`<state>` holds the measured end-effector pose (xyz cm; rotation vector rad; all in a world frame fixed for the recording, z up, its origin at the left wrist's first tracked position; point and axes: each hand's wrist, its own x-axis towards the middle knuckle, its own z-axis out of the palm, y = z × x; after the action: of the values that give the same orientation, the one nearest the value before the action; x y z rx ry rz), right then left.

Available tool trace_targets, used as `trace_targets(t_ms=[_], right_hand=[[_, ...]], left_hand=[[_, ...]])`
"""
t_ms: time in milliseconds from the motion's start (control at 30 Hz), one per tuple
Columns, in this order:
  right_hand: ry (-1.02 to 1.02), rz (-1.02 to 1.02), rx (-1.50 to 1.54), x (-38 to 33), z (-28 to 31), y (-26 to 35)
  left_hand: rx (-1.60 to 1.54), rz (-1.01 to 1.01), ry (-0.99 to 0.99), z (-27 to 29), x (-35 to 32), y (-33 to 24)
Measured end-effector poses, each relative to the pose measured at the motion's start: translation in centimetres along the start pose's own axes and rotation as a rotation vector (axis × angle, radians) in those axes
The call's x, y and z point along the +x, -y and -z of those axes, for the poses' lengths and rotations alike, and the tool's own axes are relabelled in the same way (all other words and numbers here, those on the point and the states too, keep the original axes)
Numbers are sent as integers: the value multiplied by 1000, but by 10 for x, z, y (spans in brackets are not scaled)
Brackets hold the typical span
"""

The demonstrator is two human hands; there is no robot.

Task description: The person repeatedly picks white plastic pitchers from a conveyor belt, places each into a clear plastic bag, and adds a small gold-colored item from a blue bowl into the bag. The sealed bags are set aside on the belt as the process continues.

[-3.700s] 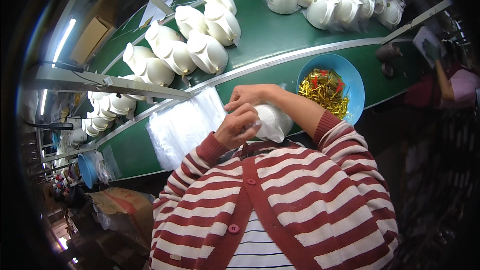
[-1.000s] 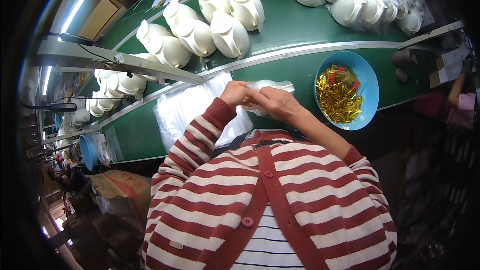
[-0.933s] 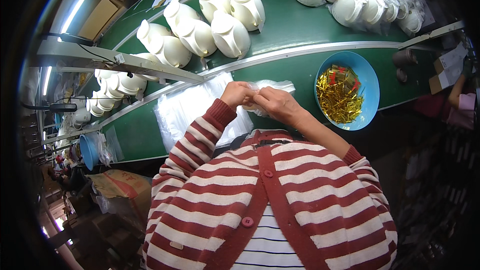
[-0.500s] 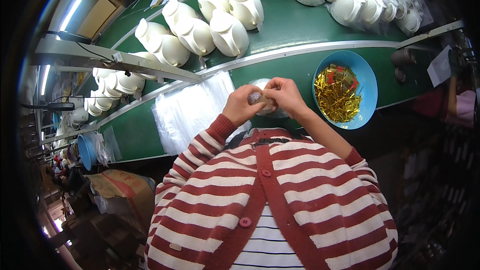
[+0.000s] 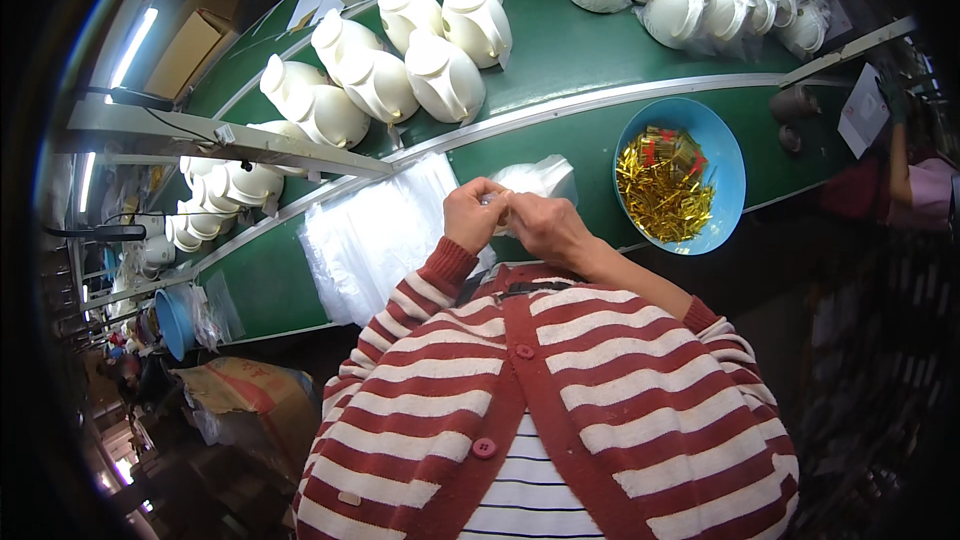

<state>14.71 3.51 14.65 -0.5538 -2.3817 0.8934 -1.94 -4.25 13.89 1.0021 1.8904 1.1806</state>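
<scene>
Holding left hand (image 5: 472, 215) against right hand (image 5: 545, 226) at bagged white vessel (image 5: 538, 178), with grip hidden; probably sealing; next needing steady pinch.

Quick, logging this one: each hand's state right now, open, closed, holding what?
Left hand: closed, pinching what looks like clear plastic.
Right hand: closed, fingertips meeting the left's; what it pinches is hidden.

Quick tally: one left hand (image 5: 471, 216), one right hand (image 5: 548, 226), one white bagged piece (image 5: 538, 177) by them, one stack of clear bags (image 5: 370, 230), two blue bowls (image 5: 729, 180), uncountable gold strips (image 5: 665, 195), eight unbagged cream jugs (image 5: 445, 78) fully past the beam (image 5: 225, 142), roughly ten bagged jugs (image 5: 677, 10), two cardigan buttons (image 5: 484, 448).
</scene>
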Motion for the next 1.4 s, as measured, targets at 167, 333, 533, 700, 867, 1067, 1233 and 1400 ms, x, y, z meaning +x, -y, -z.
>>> trace_targets(t_ms=[167, 333, 533, 700, 867, 1067, 1233, 1400], right_hand=[[84, 54, -20, 19, 44, -24], [477, -148, -283, 36, 58, -80], [440, -402, -20, 58, 76, -154], [-113, -800, 312, 86, 116, -232], [-405, -824, -2, 159, 114, -334], [-467, -1028, 455, 183, 126, -379], [-592, -989, 45, 140, 93, -325], [-264, -798, 259, 77, -22, -226]], left_hand=[[396, -360, 71, 3, 1, -10], [538, -607, 173, -2, 8, -5], [57, -304, -166, 48, 16, 44], [255, 296, -421, 105, -16, 187], [299, 489, -430, 93, -27, 238], [460, 291, -264, 41, 15, 228], [615, 142, -146, 45, 13, 260], [65, 428, -268, 70, -15, 239]])
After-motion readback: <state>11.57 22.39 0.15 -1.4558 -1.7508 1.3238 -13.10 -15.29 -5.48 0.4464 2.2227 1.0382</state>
